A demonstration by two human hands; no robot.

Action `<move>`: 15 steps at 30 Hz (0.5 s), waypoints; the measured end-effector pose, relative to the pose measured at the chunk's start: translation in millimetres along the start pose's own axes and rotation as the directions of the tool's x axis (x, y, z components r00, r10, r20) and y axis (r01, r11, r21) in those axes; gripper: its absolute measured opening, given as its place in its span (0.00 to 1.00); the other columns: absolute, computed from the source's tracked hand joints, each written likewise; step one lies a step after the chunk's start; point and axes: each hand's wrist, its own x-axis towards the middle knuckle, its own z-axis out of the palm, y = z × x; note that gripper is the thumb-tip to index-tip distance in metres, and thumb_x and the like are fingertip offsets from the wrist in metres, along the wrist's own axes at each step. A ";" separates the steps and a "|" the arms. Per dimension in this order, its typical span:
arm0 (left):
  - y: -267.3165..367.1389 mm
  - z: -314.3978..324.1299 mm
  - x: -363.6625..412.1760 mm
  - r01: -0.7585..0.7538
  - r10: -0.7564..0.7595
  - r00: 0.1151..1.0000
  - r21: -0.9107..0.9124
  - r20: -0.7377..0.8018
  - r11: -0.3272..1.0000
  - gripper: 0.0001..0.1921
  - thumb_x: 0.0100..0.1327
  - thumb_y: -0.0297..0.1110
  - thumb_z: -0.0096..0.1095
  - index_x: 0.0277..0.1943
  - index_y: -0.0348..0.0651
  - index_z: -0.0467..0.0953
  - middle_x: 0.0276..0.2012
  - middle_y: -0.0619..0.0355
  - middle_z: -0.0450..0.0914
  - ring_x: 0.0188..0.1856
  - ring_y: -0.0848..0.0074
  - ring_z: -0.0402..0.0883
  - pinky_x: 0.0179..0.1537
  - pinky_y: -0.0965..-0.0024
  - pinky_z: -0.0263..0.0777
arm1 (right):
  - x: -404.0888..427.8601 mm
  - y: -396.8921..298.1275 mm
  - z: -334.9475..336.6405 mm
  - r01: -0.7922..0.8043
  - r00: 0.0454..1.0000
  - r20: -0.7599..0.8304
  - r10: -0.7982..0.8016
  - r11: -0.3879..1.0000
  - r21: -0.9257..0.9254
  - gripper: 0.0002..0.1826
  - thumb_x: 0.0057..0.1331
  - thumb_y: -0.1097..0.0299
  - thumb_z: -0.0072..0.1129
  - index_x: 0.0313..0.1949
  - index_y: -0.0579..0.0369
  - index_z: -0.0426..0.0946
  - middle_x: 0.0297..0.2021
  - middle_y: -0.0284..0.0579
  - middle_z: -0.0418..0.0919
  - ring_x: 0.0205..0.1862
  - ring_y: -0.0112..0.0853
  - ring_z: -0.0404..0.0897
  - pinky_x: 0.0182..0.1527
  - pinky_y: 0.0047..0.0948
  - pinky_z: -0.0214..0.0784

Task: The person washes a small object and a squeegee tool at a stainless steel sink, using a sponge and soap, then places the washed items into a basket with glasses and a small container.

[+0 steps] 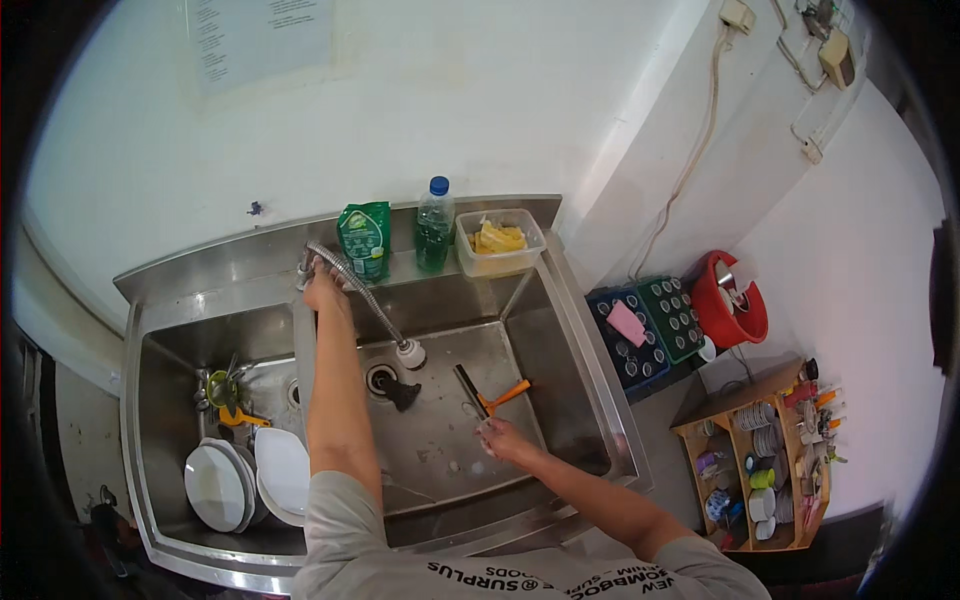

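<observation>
My left hand (326, 287) reaches to the back of the steel double sink and is closed around the faucet base; fingers partly hide the handle. From there a flexible metal spout (360, 289) bends down into the right basin, ending in a white spray head (411, 354). No water stream can be made out. Low in that basin, my right hand (504, 439) grips one end of the blade of a small squeegee (474, 391), whose orange handle points right. Beside the drain (381, 379) lies a dark scrubbing pad or cloth (401, 394).
White plates (217, 487), a strainer (221, 390) and cutlery fill part of the left basin (169, 435). A green pouch (365, 244), a bottle of green liquid (435, 232) and a plastic tub (499, 262) line the back ledge. Crates (628, 341), a red bucket (724, 300) and a wooden dish rack (757, 465) stand right.
</observation>
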 end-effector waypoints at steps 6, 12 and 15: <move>-10.2 -4.0 0.4 -0.006 0.015 0.995 -0.090 0.103 0.996 0.09 0.64 0.29 0.64 0.45 0.45 0.73 0.27 0.62 0.75 0.23 0.80 0.74 0.18 0.76 0.67 | 4.9 -8.7 3.4 0.009 0.999 0.038 -0.008 0.999 -0.040 0.13 0.75 0.60 0.44 0.49 0.54 0.74 0.24 0.31 0.70 0.23 0.20 0.67 0.24 0.23 0.58; 1.0 6.9 -15.4 0.052 -0.038 0.995 -0.149 0.095 0.987 0.07 0.63 0.34 0.64 0.38 0.49 0.71 0.21 0.64 0.70 0.17 0.80 0.68 0.16 0.75 0.60 | 24.4 -4.8 7.6 -0.010 0.999 0.037 0.013 0.995 -0.099 0.14 0.75 0.60 0.44 0.48 0.54 0.74 0.24 0.31 0.70 0.23 0.20 0.67 0.26 0.23 0.59; -7.1 19.5 -18.8 0.060 -0.043 0.994 -0.189 0.097 0.980 0.09 0.61 0.32 0.66 0.40 0.48 0.71 0.23 0.62 0.73 0.18 0.78 0.71 0.16 0.75 0.61 | 28.1 -15.4 0.9 -0.006 0.998 0.062 0.009 0.998 -0.057 0.14 0.75 0.62 0.43 0.48 0.55 0.74 0.23 0.31 0.69 0.23 0.21 0.66 0.25 0.23 0.59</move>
